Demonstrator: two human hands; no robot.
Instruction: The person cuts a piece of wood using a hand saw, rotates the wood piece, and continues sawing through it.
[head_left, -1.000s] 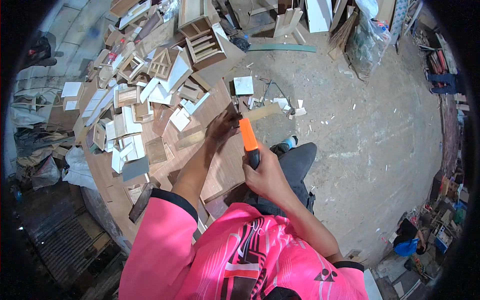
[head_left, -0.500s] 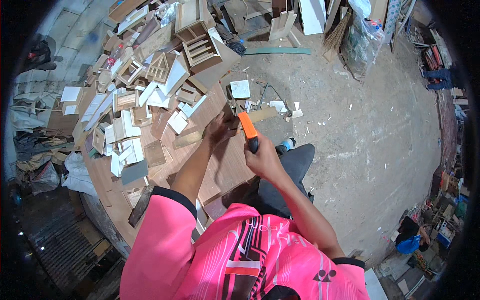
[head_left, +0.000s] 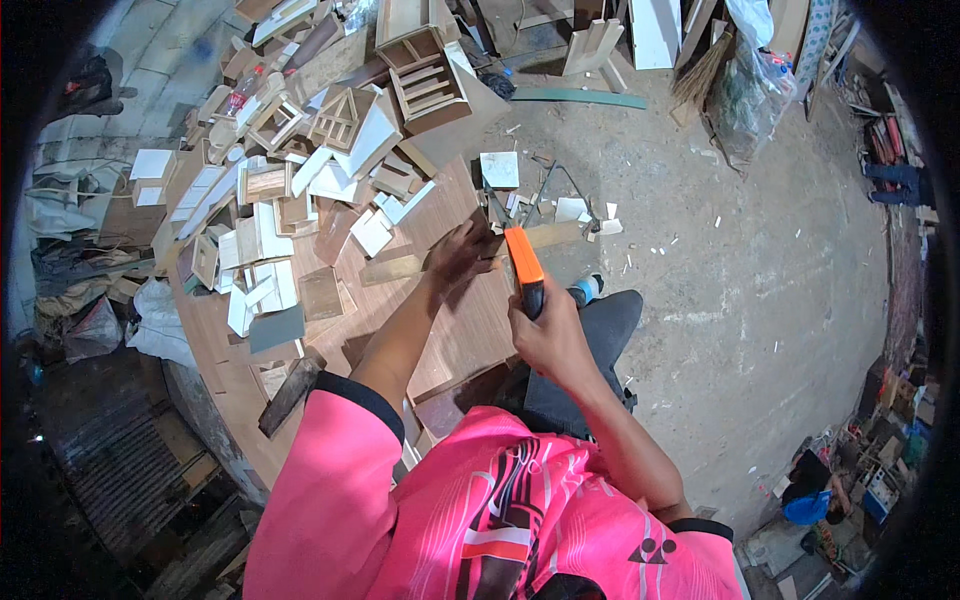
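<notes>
The right hand (head_left: 548, 332) is closed around the black grip of a hand tool with a bright orange, block-shaped upper body (head_left: 523, 255); any blade or working edge beneath it is hidden from above. The left hand (head_left: 458, 252), in shadow, lies ahead and to the left, palm down with its fingers loosely stretched toward the right; whether they grip or only press cannot be told.

Just beyond the tool's far end, a pale yellowish, flat wooden strip (head_left: 556, 235) runs left to right, its right end tipped slightly away from the body. The tool's long axis points away from the body, tilted a little left, so the two directions cross rather than run parallel. The left hand is the nearer one to the strip, at its left part; the right hand sits closer to the body, with the tool between it and the strip. Whether tool and strip touch is unclear.

Under the left hand spreads a brown wood-grain board (head_left: 455, 340), and the strip reaches out past its right edge. Farther ahead lie a white square block (head_left: 499, 170) and a thin dark angled metal frame (head_left: 562, 180), on the grey concrete floor (head_left: 740, 290)
</notes>
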